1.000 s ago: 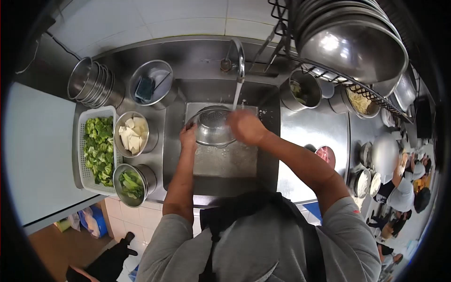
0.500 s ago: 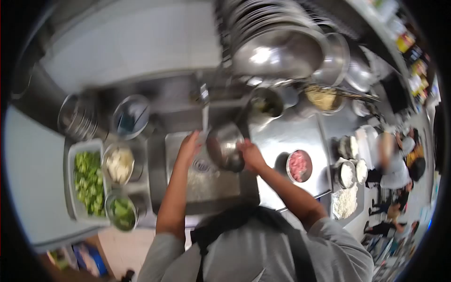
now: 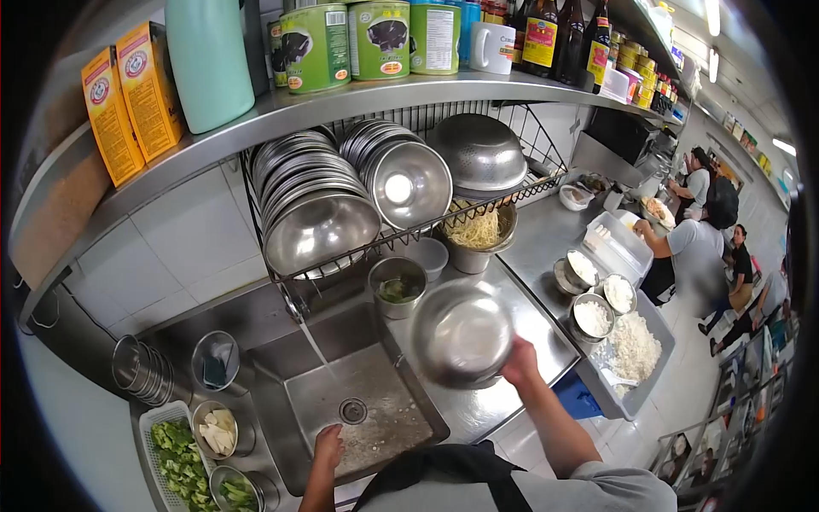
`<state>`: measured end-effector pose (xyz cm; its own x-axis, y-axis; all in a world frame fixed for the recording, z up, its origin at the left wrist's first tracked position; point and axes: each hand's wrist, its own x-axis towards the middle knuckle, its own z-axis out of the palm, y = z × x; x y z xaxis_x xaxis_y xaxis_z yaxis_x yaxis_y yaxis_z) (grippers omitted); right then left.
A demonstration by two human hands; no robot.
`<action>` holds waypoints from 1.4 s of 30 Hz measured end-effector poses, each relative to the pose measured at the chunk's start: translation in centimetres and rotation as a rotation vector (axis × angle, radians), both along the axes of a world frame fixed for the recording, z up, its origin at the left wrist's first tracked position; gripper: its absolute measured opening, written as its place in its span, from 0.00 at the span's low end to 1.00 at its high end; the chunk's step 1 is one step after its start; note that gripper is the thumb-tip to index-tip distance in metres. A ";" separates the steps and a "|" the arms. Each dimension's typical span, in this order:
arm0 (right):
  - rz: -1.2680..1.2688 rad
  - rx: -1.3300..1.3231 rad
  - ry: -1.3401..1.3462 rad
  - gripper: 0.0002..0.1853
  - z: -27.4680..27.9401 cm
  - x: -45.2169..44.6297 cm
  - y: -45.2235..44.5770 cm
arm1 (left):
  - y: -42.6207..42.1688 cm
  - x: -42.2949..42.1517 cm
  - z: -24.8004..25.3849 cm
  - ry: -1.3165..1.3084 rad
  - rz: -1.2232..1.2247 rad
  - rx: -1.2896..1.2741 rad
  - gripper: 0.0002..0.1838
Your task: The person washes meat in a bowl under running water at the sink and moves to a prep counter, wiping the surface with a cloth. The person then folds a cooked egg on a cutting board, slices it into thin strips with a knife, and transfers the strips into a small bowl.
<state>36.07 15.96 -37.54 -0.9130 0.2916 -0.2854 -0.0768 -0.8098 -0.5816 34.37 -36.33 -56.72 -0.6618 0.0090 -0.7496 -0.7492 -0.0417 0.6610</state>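
My right hand [image 3: 522,363] grips the right rim of a round stainless steel bowl [image 3: 461,328] above the counter, right of the sink. The bowl is slightly blurred, and I cannot tell whether its inside or underside faces me. My left hand [image 3: 329,445] is over the front part of the metal sink [image 3: 294,388], apart from the bowl, with loosely bent fingers and nothing visible in it. Water runs from the faucet [image 3: 297,309] into the basin. On the counter behind the bowl stands a metal pot [image 3: 397,288] with greens in liquid.
Broccoli in a white basket [image 3: 175,456] and metal containers line the left side. A wire rack [image 3: 409,230] of stacked bowls hangs behind, under a shelf [image 3: 341,98] of cans and bottles. Rice bowls and a rice tray [image 3: 657,367] stand right. Co-workers [image 3: 704,247] are farther right.
The bowl has moved from over the sink to over the right counter. My left hand has let go of it and come back toward me. The meat bowl no longer shows; the view has tilted up.
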 end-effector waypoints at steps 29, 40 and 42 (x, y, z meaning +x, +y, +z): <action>-0.147 1.505 -0.115 0.20 4.0 -6.7 -7.4 | 5.3 7.3 1.2 0.214 0.108 0.025 0.18; 0.676 1.253 0.248 0.15 -4.6 -19.9 -27.8 | 6.0 -9.8 -0.5 0.531 0.242 -0.154 0.19; 0.743 0.600 -0.089 0.15 -6.4 -24.7 -32.0 | 7.7 -14.6 9.1 0.351 0.535 0.086 0.19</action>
<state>11.42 -16.02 -43.95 -0.9058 -0.2327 -0.3541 0.4008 -0.1994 -0.8942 19.72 -28.64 -47.60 -0.7972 -0.3400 -0.4989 -0.3498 -0.4133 0.8407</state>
